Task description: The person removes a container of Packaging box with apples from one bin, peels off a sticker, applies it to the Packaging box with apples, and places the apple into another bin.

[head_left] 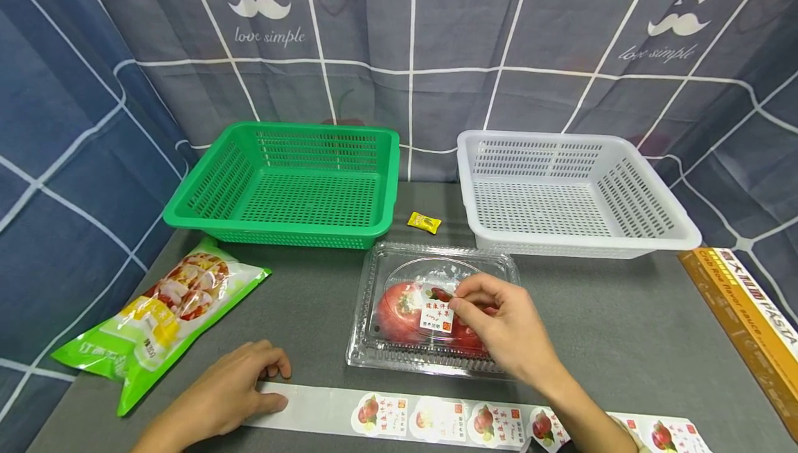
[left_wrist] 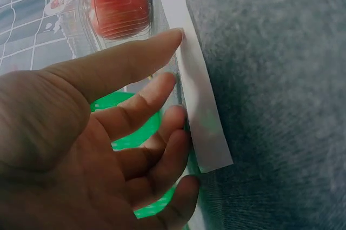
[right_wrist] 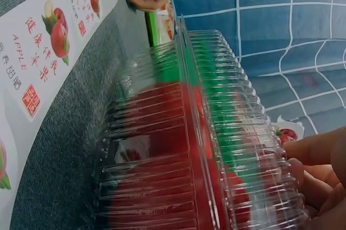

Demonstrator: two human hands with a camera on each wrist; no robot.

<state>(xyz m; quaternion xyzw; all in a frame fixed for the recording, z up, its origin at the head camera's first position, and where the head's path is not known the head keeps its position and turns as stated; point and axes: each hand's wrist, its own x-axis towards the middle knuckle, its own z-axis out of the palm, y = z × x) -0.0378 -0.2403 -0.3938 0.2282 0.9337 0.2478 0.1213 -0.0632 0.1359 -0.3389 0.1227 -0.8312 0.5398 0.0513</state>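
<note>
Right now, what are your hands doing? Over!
Right hand pinches apple sticker on clear fruit box. Left hand presses sticker strip flat. Nothing blocking.

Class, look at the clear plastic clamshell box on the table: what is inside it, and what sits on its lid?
Inside the clear clamshell box lie red apples. On its lid the right hand presses an apple sticker. The hand and sticker hide how many apples there are.

A makeshift packing or labelling station, not a real shop: a grey felt-covered table (head_left: 623, 328) hemmed in by a blue checked curtain (head_left: 411, 44), with a green basket (head_left: 187, 203) and a white basket (head_left: 679, 231) set out beyond the hands, and packaged groceries beside them.
</note>
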